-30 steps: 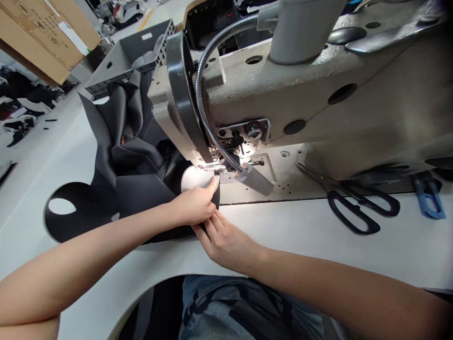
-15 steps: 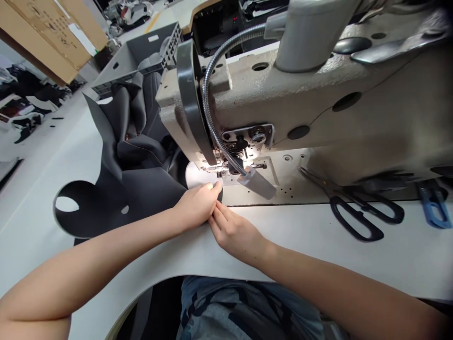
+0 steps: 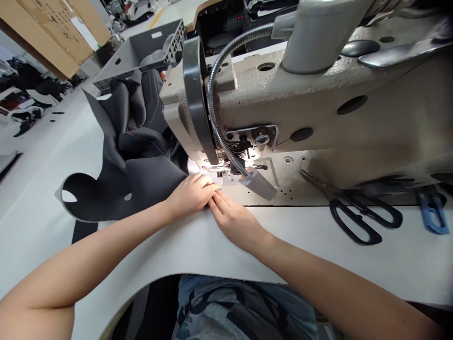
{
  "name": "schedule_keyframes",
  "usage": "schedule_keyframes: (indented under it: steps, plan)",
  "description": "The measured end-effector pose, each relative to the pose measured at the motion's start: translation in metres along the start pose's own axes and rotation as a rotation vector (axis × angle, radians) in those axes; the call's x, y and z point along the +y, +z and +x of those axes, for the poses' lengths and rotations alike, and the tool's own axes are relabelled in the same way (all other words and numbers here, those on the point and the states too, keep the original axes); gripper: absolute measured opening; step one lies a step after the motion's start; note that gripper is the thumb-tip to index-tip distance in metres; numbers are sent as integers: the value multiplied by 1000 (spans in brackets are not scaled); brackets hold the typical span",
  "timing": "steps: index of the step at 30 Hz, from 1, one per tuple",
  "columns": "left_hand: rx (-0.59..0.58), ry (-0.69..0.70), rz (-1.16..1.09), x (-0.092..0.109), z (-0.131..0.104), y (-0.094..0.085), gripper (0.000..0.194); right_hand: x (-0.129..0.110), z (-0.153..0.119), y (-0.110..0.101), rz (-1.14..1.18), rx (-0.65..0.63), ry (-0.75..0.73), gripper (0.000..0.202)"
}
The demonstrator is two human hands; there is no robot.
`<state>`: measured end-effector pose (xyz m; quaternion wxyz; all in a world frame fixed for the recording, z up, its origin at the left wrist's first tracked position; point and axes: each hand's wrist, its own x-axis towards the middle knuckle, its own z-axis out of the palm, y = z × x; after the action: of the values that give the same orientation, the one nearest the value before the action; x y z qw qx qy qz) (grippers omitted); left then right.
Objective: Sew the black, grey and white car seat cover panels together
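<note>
Under the lit needle area of a grey sewing machine (image 3: 244, 99) lies a large black leather-like piece (image 3: 152, 182) with a pale backing (image 3: 216, 179). My left hand (image 3: 191, 192) presses on this piece just in front of the presser foot (image 3: 223, 174), fingers bent and close together. Touching it, my right hand (image 3: 235, 222) has its fingers pressed together at the near edge of the piece. Both sets of fingertips meet there and partly hide the material. The piece spreads leftward over the table, with a round cut-out at its left end.
Black-handled scissors (image 3: 354, 219) lie to the right, and a blue-handled tool (image 3: 435, 217) rests farther right. A bent lamp (image 3: 260, 183) hangs close by my right hand. Behind the machine stand a grey crate (image 3: 141, 45) and a cardboard box (image 3: 60, 33).
My left hand has slid slightly left, exposing more pale backing near the foot. The black piece's round left end has shifted up and right, uncovering more of a dark strip below it.
</note>
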<state>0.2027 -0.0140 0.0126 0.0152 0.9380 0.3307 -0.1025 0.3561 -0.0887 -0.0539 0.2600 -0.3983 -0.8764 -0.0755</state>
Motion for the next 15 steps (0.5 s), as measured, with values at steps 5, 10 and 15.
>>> schedule_keyframes:
  steps: [5,10,15]
  plan:
    - [-2,-33,37,-51,-77,-6,50,-7,-3,-8,209,157,-32,34]
    - [2,-233,23,-106,-135,-23,46,-23,1,-9,307,17,-241,28]
    - [172,-336,-6,-106,-139,-52,38,-38,27,0,244,-162,-262,23]
